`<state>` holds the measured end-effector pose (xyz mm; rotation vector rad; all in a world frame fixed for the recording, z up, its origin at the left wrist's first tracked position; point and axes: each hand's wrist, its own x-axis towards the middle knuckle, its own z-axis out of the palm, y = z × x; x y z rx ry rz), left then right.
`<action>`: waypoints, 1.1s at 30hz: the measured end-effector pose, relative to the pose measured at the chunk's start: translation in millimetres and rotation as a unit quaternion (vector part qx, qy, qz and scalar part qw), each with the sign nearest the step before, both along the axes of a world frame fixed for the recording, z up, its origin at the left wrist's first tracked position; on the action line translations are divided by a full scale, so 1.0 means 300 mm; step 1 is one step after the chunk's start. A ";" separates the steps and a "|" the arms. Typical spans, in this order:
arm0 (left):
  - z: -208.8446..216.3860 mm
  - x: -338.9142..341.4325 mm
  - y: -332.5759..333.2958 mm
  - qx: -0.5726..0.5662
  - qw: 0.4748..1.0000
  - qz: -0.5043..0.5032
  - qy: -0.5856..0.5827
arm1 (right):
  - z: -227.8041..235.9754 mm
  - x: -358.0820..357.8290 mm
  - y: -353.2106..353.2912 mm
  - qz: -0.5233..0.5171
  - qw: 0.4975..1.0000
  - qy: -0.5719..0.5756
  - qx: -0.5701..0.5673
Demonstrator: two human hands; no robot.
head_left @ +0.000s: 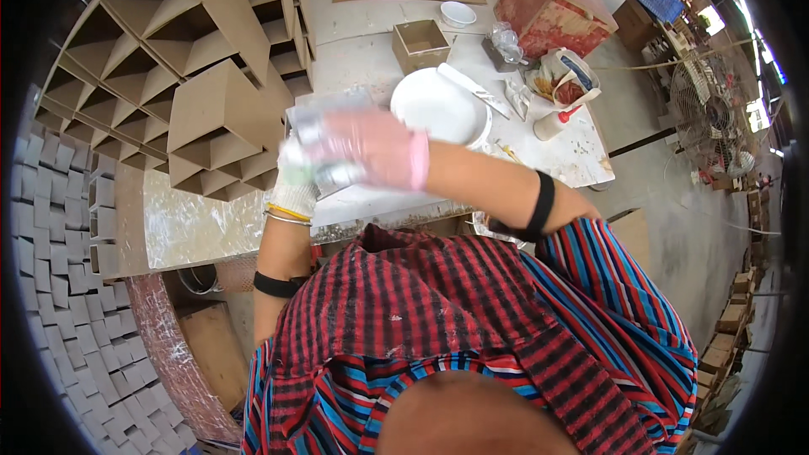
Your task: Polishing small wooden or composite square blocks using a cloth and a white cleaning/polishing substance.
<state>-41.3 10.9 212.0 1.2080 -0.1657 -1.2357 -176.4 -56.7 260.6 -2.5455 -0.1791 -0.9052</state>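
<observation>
My left hand [297,175], in a whitish knitted glove, is at the near left of a pale grey, box-like piece [341,101] above the table. My right hand [375,147], in a thin pinkish glove with a pink cuff, reaches across in front of that piece and overlaps my left hand. Motion smears the right fingers, and the left fingers are mostly hidden behind them, so I cannot tell the grip of either. Right of them stands a round white tub [430,109], with a white flat-bladed tool [472,88] lying across its rim.
Brown cardboard dividers [211,118] are stacked at left, beside many grey boxes [76,286]. On the white table [354,42] stand an open cardboard box [420,46], a white bowl [458,14], a red-capped bottle [552,124] and a stained red crate [548,13]. A fan [708,109] is farther right.
</observation>
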 end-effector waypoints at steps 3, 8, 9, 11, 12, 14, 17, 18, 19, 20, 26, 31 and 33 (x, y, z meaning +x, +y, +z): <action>-0.038 0.004 -0.021 -0.132 0.987 -0.080 0.043 | -0.023 -0.079 0.034 0.027 0.999 0.032 -0.021; -0.068 0.015 -0.050 -0.117 0.989 -0.087 0.025 | 0.127 -0.071 -0.099 -0.154 0.980 0.120 0.032; -0.051 0.018 -0.029 -0.113 0.991 -0.071 0.028 | 0.104 -0.046 -0.087 -0.115 0.991 0.071 0.023; -0.045 0.013 -0.014 -0.115 0.991 -0.063 0.037 | 0.022 -0.021 -0.058 -0.050 0.999 -0.019 0.003; -0.063 0.013 -0.035 -0.132 0.987 -0.074 0.046 | -0.007 -0.053 -0.036 -0.031 0.999 0.018 -0.010; -0.084 0.045 -0.044 -0.172 0.979 -0.089 0.059 | -0.003 -0.122 0.045 0.022 0.996 0.083 -0.034; -0.096 0.091 -0.017 -0.234 0.963 -0.121 0.065 | 0.041 -0.125 0.023 0.046 0.999 0.004 0.024; -0.109 0.089 -0.036 -0.245 0.957 -0.138 0.071 | 0.039 -0.118 -0.032 0.007 0.999 -0.023 0.039; -0.127 0.084 -0.052 -0.253 0.952 -0.147 0.086 | 0.037 -0.099 -0.107 -0.032 0.997 -0.050 0.054; -0.120 0.071 -0.066 -0.255 0.949 -0.158 0.099 | 0.045 -0.103 -0.150 -0.074 0.992 -0.081 0.066; -0.140 0.087 -0.010 -0.264 0.943 -0.201 -0.021 | -0.042 -0.170 -0.059 -0.066 0.997 -0.010 -0.031; -0.129 0.069 -0.029 -0.312 0.920 -0.209 -0.110 | 0.014 -0.254 -0.042 -0.041 0.998 0.005 0.057; -0.106 0.084 -0.025 -0.256 0.904 -0.222 -0.261 | 0.010 -0.187 -0.121 -0.084 0.990 -0.093 0.058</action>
